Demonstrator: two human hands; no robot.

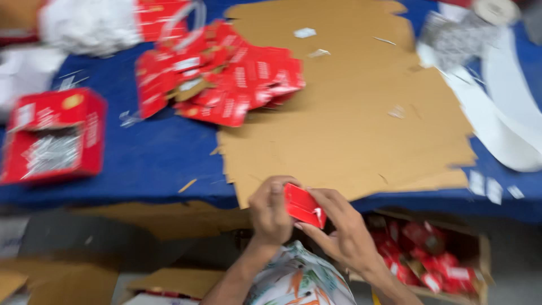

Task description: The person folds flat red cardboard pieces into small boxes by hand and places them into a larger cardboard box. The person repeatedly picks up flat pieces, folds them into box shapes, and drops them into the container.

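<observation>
Being gripped between left hand (271,212) and right hand (344,231) at the table edge (169,195), one small red carton (304,205) is being worked; flat cartons (226,79) are waiting, finished packs (423,254) are being collected below.

Between both hands, the small red packet (304,205) looks like glossy printed card. Just beyond them lies a matt, rough-edged brown cardboard sheet (350,118) on smooth blue cloth (158,158); farther left, flattened red cartons (220,73) show the same shiny card
</observation>
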